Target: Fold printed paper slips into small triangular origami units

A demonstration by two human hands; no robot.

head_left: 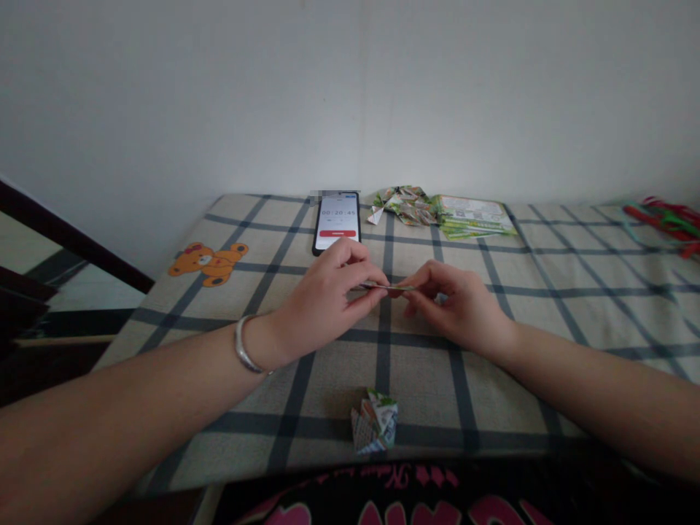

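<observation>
My left hand [328,295] and my right hand [456,302] meet over the middle of the checked tablecloth [547,306]. Both pinch a thin, flat piece of printed paper [389,287] held edge-on between them, fingers closed on it. A silver bangle [245,346] circles my left wrist. A small folded paper shape [375,421] sits on the cloth near the front edge, below my hands.
A phone [337,221] showing a timer lies at the back centre. To its right lie folded paper pieces [403,204] and a stack of printed sheets [473,216]. Red and green strips [670,222] lie far right. A bear print [208,262] marks the cloth's left side.
</observation>
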